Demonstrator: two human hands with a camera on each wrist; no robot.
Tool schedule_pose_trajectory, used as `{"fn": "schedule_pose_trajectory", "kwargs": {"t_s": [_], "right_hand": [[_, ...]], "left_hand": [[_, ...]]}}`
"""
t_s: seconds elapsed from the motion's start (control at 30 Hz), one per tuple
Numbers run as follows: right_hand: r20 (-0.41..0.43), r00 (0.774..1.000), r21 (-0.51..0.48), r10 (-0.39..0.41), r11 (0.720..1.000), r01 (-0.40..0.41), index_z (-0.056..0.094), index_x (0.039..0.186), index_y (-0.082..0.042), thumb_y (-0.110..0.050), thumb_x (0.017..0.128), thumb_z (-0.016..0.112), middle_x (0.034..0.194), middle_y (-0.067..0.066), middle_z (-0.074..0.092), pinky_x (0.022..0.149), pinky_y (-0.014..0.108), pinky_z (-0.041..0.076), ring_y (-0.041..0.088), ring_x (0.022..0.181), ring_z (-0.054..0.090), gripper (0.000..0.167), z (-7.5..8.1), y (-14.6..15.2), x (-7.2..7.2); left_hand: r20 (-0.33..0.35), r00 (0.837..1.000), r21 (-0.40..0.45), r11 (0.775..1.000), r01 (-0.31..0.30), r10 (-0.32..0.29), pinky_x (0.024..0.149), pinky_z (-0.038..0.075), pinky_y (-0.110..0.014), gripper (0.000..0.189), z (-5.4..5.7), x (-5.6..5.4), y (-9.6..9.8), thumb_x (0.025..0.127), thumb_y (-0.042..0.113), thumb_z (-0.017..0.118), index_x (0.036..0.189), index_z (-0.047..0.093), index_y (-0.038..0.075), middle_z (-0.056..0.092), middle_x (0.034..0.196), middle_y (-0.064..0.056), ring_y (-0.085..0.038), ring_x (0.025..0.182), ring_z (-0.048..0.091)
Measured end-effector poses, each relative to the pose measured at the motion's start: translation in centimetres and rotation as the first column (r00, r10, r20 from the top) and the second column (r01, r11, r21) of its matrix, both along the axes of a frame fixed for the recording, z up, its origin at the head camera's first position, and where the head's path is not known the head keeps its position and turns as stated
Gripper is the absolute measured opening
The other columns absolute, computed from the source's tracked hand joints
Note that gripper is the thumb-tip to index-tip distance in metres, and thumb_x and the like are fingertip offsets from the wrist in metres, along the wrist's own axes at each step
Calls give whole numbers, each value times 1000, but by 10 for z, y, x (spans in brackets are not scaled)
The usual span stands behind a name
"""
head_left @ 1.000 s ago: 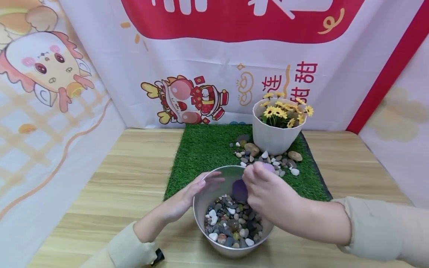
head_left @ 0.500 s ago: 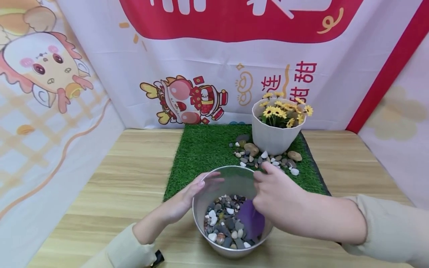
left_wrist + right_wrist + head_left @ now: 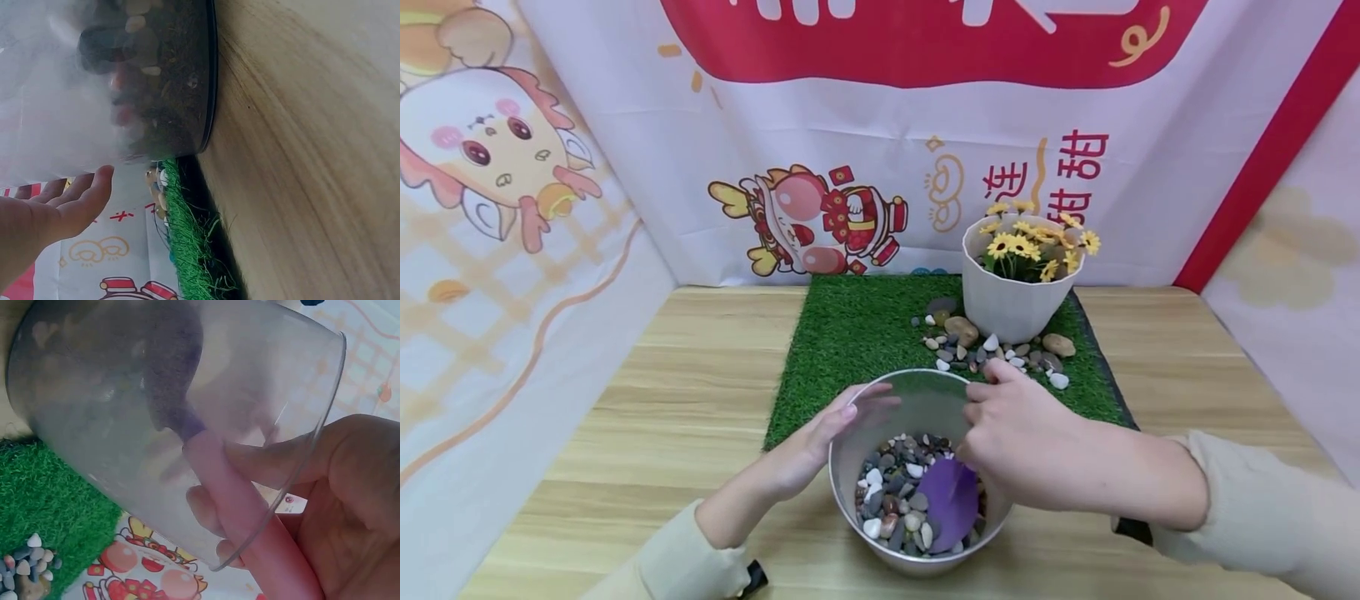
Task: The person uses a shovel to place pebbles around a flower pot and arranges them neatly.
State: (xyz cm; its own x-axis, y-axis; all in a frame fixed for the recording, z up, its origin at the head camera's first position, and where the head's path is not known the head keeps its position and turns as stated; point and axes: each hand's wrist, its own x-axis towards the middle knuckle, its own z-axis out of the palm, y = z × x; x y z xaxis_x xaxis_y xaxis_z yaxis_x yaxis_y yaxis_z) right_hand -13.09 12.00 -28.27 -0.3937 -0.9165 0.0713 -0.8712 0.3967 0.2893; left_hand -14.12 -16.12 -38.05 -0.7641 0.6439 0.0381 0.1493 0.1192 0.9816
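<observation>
A clear, round plastic container (image 3: 919, 567) stands at the table's front, with mixed pebbles (image 3: 895, 483) inside. Through its wall in the left wrist view, dark soil-like material (image 3: 187, 81) shows low down. My left hand (image 3: 808, 446) rests against the container's left side, fingers extended along the outside. My right hand (image 3: 1037, 442) grips a small trowel at the right rim. Its purple blade (image 3: 951, 504) is down among the pebbles, partly covering them. In the right wrist view the trowel's pink handle (image 3: 228, 481) lies between my thumb and fingers.
Behind the container lies a green artificial grass mat (image 3: 842, 350). A white pot (image 3: 1018, 304) of yellow flowers (image 3: 1022, 246) stands on it, with loose stones (image 3: 962, 332) around its base. A printed cloth backdrop (image 3: 655, 150) rises at the table's back edge.
The trowel blade has gone from near the container's far right wall down into the pebbles and slightly towards the middle. Some pebbles have shifted. My left hand stays in place.
</observation>
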Motion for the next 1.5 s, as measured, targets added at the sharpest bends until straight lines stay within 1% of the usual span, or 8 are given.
{"fn": "schedule_pose_trajectory", "kwargs": {"t_s": [0.17, 0.4, 0.6, 0.93, 1.03, 1.17, 1.4, 1.5], "right_hand": [[69, 998, -100, 6, 995, 1, 79, 78, -36, -21, 71, 83, 63, -17, 50, 72, 36, 32, 8, 65, 41, 17, 3, 3, -1], [147, 989, -189, 15, 982, 13, 83, 91, -35, -19, 79, 83, 73, -18, 61, 73, 35, 34, 6, 72, 49, 20, 0, 9, -4], [146, 989, -308, -24, 949, 69, 84, 95, -32, -26, 85, 83, 77, -19, 62, 79, 40, 37, 5, 76, 54, 12, 8, 18, -14], [158, 981, -347, -112, 924, 161, 83, 98, -35, -22, 83, 85, 84, -21, 67, 78, 41, 35, 4, 82, 57, 20, 9, 30, -18], [69, 988, -339, -137, 928, 152, 84, 96, -32, -16, 80, 86, 83, -14, 68, 78, 44, 36, 10, 80, 58, 23, 9, 28, -16], [-163, 975, -292, -154, 951, 102, 83, 93, -22, -5, 72, 84, 80, 0, 68, 78, 46, 41, 20, 77, 56, 26, 3, 18, -4], [-489, 862, -88, -132, 991, 102, 78, 89, -2, -8, 68, 87, 82, 12, 66, 81, 45, 41, 30, 82, 46, 23, -10, -1, 17], [-545, 833, 46, -94, 989, 142, 76, 81, -3, -17, 68, 87, 78, 10, 67, 85, 44, 40, 29, 83, 46, 23, -12, -14, 18]], "left_hand": [[-5, 1000, 3, 1000, -3, 3, 121, 22, -56, 59, 0, 0, 1, 112, 38, 20, 160, 23, 5, 39, 159, -19, -36, 146, 37], [2, 1000, 10, 1000, 14, -14, 121, 21, -56, 59, 0, -1, 3, 112, 38, 19, 161, 22, 5, 38, 160, -18, -35, 146, 37], [5, 1000, 2, 1000, -3, 3, 121, 20, -59, 60, -2, -2, 2, 111, 40, 20, 161, 23, 7, 38, 160, -17, -35, 146, 37], [-23, 1000, -51, 999, -20, 18, 120, 20, -60, 57, 1, -3, 2, 111, 37, 19, 160, 27, 11, 39, 160, -11, -33, 146, 36], [-26, 1000, -41, 999, -14, 13, 120, 20, -60, 58, 0, -3, 2, 111, 37, 18, 160, 27, 10, 38, 161, -14, -34, 146, 37], [-20, 1000, -31, 1000, -4, 4, 121, 20, -60, 59, -1, -2, 1, 111, 38, 18, 161, 25, 7, 36, 161, -16, -35, 147, 35], [-15, 1000, -7, 1000, 11, -11, 121, 20, -59, 59, -2, -2, 0, 111, 38, 18, 161, 23, 6, 37, 161, -18, -35, 147, 36], [-7, 1000, 12, 1000, 8, -8, 121, 20, -58, 59, -3, -1, -1, 112, 37, 18, 160, 22, 3, 37, 160, -20, -36, 146, 37]]}}
